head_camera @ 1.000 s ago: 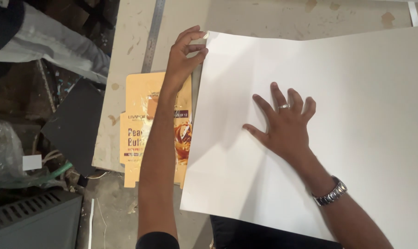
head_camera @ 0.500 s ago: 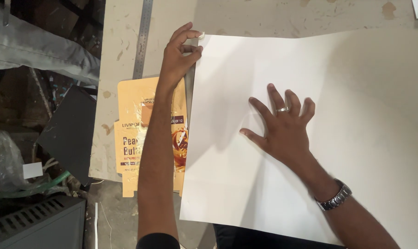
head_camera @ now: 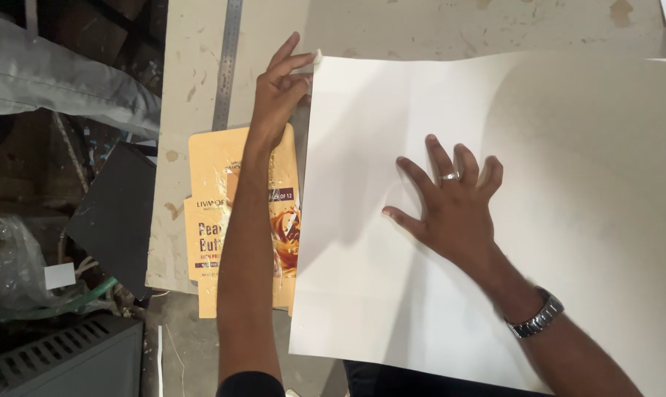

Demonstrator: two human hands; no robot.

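Note:
A large white sheet of paper (head_camera: 539, 125) lies across a beige work table (head_camera: 193, 81). My left hand (head_camera: 278, 92) pinches the sheet's top left corner between thumb and fingers. My right hand (head_camera: 450, 202) lies flat on the middle of the sheet with its fingers spread, a ring on one finger and a metal watch on the wrist. A flattened orange cardboard box (head_camera: 208, 213) rests on the table under my left forearm, partly covered by the sheet's left edge.
A steel ruler (head_camera: 226, 62) lies along the table's left part. Left of the table are a grey fabric bundle (head_camera: 61, 77), a dark board (head_camera: 116, 217), clear plastic and a green hose (head_camera: 24, 294), and a dark slatted case (head_camera: 54, 360).
The view has shifted a little, so sheet and hands sit slightly lower and to the right. Both hands keep the same hold on the sheet.

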